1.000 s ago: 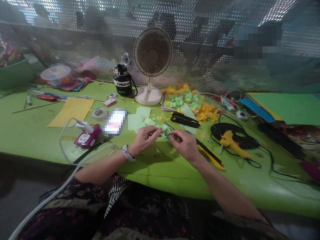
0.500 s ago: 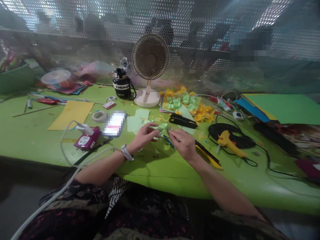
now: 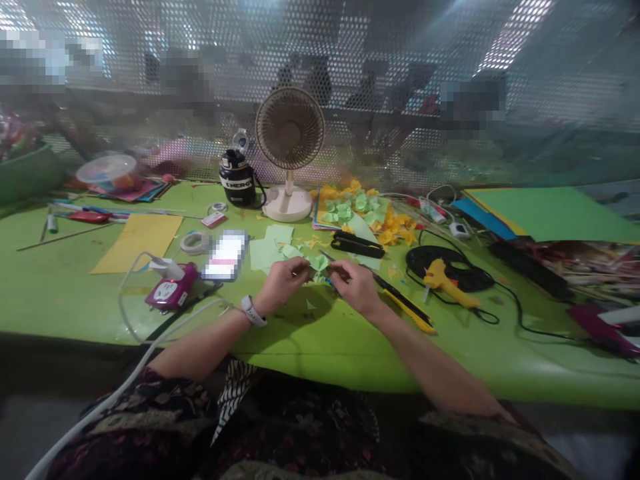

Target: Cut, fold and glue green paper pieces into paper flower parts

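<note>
In the middle of the table, both hands meet at a small light green paper flower (image 3: pixel 319 262) with curled petals. My left hand (image 3: pixel 284 283) pinches its left side, fingers bent and closed. My right hand (image 3: pixel 354 288) is closed at its right side; a thin dark tip shows by the fingertips, too small to name. Below the flower, a small blue item is partly hidden by the right hand. Light green paper pieces (image 3: pixel 265 252) and scraps lie just behind the left hand. A yellow box cutter (image 3: pixel 413 313) rests right of my right hand.
Behind the hands are a black stapler-like tool (image 3: pixel 357 245), a pile of green and yellow paper flowers (image 3: pixel 370 207), a fan (image 3: pixel 290 130) and a black bottle (image 3: pixel 237 180). A yellow glue gun (image 3: pixel 450 283) lies right; a phone (image 3: pixel 226 255) and purple power socket (image 3: pixel 173 290) stand left.
The view has shifted slightly. My left hand's fingers, spread more around the flower before, are now drawn in at its left side. The right hand has stayed close to the flower.
</note>
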A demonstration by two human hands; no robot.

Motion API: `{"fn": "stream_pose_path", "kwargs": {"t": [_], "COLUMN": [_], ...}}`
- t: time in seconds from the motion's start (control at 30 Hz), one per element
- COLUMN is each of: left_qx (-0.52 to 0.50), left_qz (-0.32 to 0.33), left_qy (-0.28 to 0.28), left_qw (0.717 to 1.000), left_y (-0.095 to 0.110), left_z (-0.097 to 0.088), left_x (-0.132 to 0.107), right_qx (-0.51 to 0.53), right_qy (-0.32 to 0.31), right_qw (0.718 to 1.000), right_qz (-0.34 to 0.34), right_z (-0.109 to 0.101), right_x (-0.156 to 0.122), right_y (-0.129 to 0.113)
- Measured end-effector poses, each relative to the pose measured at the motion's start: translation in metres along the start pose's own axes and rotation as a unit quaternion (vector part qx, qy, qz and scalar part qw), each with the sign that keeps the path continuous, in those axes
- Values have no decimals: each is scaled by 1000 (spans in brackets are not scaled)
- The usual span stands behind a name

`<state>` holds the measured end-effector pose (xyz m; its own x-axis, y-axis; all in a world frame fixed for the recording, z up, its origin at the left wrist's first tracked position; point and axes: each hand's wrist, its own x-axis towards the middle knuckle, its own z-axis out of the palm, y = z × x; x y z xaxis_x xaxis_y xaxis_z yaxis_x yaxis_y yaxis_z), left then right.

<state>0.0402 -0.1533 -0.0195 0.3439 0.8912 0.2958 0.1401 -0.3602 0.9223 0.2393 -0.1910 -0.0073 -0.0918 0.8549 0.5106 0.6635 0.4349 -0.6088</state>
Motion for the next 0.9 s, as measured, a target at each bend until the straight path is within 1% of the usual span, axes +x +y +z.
{"fn": "stream_pose_path", "kwargs": {"t": [0.07, 0.13, 0.2, 0.3, 0.37, 0.43, 0.5, 0.57, 0.63, 0.67, 0.7, 0.77, 0.8, 0.9], "left_qx": [-19, -31, -20, 4, 8, -6, -29, -47, -56, -58, -58, -45, -32, 15], "left_qz": [-29, -53, -53, -41, -30, -21, -20, -26, -31, -35, -38, -33, -23, 23], "left_qy": [0, -13, -21, -15, -13, -9, 13, 48, 70, 69, 59, 21, -1, -47], "left_qw": [999, 998, 998, 999, 999, 1000, 999, 997, 995, 995, 996, 998, 999, 998], "left_y": [4, 8, 10, 10, 11, 13, 17, 19, 19, 18, 17, 14, 13, 11], "left_z": [0, 0, 0, -1, -1, -1, -3, -4, -5, -5, -5, -3, -2, 1], "left_x": [0, 1, 1, 1, 1, 1, 2, 4, 6, 6, 6, 4, 3, -1], "right_qx": [-4, 3, 18, 51, 84, 132, 182, 216, 225, 222, 216, 214, 215, 228], "right_qy": [-6, 1, 1, -28, -45, -62, -80, -114, -168, -183, -174, -136, -107, -24], "right_qw": [1000, 1000, 1000, 998, 993, 981, 958, 926, 895, 885, 881, 886, 891, 905], "right_qz": [-11, -8, 2, 36, 73, 130, 207, 287, 346, 366, 383, 388, 386, 357], "right_z": [2, 3, 2, 1, -1, -3, -6, -10, -15, -18, -21, -29, -34, -43], "right_x": [0, -1, -1, 0, 2, 6, 11, 21, 37, 49, 63, 99, 119, 170], "right_y": [2, 2, 1, 0, 1, 3, 6, 9, 14, 17, 21, 32, 38, 53]}}
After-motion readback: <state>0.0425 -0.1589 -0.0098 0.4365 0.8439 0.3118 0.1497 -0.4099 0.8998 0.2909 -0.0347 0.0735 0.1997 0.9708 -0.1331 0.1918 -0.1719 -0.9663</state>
